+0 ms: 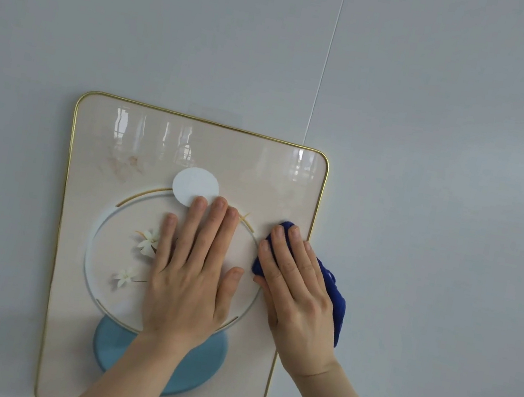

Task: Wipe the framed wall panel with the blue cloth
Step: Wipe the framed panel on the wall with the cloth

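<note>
The framed wall panel [116, 146] hangs on the wall, a glossy cream picture with a thin gold frame, a ring, white flowers and a blue disc. My left hand [191, 273] lies flat on its middle, fingers spread and pointing up. My right hand [298, 291] presses the blue cloth [335, 300] against the panel's right edge. Most of the cloth is hidden under that hand; it sticks out above the fingertips and to the right, past the frame onto the wall.
Pale grey wall tiles [439, 124] surround the panel, with a vertical joint line [323, 70] running down to the panel's upper right corner. Reflections of a window show on the panel's upper part.
</note>
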{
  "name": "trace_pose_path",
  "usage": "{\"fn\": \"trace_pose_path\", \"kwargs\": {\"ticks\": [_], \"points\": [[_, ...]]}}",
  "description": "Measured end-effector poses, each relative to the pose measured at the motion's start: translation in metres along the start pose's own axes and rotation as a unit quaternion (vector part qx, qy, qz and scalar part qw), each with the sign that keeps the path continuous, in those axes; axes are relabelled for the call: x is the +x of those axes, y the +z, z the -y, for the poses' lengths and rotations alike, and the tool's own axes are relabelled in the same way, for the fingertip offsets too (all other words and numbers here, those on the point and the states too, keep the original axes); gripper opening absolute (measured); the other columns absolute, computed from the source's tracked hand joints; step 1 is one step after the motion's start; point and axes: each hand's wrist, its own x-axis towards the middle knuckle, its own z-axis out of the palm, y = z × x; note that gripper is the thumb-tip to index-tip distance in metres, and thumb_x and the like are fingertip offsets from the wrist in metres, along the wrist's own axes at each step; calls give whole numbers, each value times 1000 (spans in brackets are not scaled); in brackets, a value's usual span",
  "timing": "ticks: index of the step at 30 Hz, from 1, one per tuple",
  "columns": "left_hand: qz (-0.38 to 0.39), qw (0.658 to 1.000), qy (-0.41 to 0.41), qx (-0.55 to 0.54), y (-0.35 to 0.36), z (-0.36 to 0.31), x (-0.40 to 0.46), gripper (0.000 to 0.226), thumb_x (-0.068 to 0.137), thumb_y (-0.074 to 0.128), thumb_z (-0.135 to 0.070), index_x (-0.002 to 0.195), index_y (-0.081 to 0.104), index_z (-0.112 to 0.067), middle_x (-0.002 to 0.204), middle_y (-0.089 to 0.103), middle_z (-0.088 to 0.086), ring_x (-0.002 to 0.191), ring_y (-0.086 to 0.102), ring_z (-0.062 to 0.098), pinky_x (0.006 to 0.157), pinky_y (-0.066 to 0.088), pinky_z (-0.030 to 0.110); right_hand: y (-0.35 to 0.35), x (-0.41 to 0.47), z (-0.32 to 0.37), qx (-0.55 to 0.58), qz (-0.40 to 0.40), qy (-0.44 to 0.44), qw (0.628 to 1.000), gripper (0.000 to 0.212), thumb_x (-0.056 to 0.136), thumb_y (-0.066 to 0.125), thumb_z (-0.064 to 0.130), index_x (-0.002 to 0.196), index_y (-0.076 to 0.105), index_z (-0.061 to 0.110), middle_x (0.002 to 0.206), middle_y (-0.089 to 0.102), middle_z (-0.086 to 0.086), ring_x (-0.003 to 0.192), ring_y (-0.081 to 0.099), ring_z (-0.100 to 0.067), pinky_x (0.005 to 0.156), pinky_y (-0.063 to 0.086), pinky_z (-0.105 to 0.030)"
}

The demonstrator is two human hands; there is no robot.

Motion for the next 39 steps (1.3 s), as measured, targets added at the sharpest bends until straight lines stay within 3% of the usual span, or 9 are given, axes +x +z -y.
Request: {"fn": "trace_pose_path", "kwargs": {"ticks": [9, 16, 20, 23, 26, 28, 31, 34, 39], "points": [[-8, 1000, -2, 6, 4, 0, -1, 67, 109, 20, -45, 169, 11, -15, 178, 7, 2, 166, 4, 25, 134, 3, 50, -3, -4, 2, 50, -5, 23, 998, 45, 100, 70, -1, 144, 62, 3, 158, 54, -14, 154, 44, -33, 123, 43, -53], [-10, 1000, 2, 17, 7, 0, -4, 68, 109, 23, -44, 169, 10, -14, 178, 7, 4, 166, 4, 26, 134, 3, 51, -10, 3, 18, 143, -38, 136, 980, 38, 102, 57, -1, 140, 65, 1, 154, 57, -12, 152, 46, -29, 125, 41, -39], [0, 1000, 1, 11, 6, 0, -3, 68, 108, 20, -44, 169, 10, -14, 178, 8, 4, 166, 5, 27, 134, 2, 51, -29, 24, 24, 216, -118, 302, 921, 37, 104, 51, 9, 137, 68, 2, 150, 61, -7, 149, 50, -19, 124, 37, -22], [16, 1000, 1, -6, 1, 1, -1, 68, 108, 18, -45, 169, 12, -15, 178, 10, 4, 166, 5, 26, 134, 2, 50, -50, 42, 19, 317, -157, 440, 826, 38, 106, 49, 26, 136, 71, 15, 139, 67, 3, 136, 60, -12, 121, 43, -37], [34, 998, 0, -49, -8, 2, -1, 68, 108, 18, -46, 168, 16, -15, 178, 11, 3, 166, 6, 25, 134, 5, 51, -68, 52, 16, 340, -185, 488, 782, 31, 112, 50, 19, 132, 73, 17, 142, 67, 13, 134, 63, -9, 100, 59, -40], [47, 996, 2, -80, -16, 1, -1, 67, 108, 19, -46, 168, 17, -16, 178, 11, 2, 166, 6, 25, 133, 5, 52, -77, 59, 17, 378, -186, 511, 749, 29, 113, 49, 21, 127, 73, 13, 135, 71, 7, 101, 66, -25, 70, 54, -41], [56, 993, 14, -107, -34, 3, 0, 65, 109, 23, -45, 168, 20, -17, 178, 11, 0, 166, 7, 23, 133, 5, 51, -87, 71, 27, 402, -179, 530, 725, 28, 113, 48, 24, 121, 74, 17, 121, 77, 0, 83, 54, -22, 70, 54, -41], [42, 990, 20, -132, -54, 14, 0, 61, 109, 24, -44, 167, 26, -22, 178, 13, -1, 165, 10, 22, 134, 0, 45, -90, 87, 46, 417, -183, 517, 725, 31, 113, 47, 24, 100, 71, 8, 84, 68, 3, 57, 45, -19, 46, 42, -29], [-8, 987, -51, -153, -86, 61, 9, 61, 109, 26, -45, 164, 31, -21, 175, 23, 4, 164, 15, 23, 134, 3, 43, -69, 117, 84, 438, -168, 481, 741, 32, 113, 45, 25, 101, 68, 7, 74, 65, 11, 53, 42, -19, 43, 40, -27]]}}
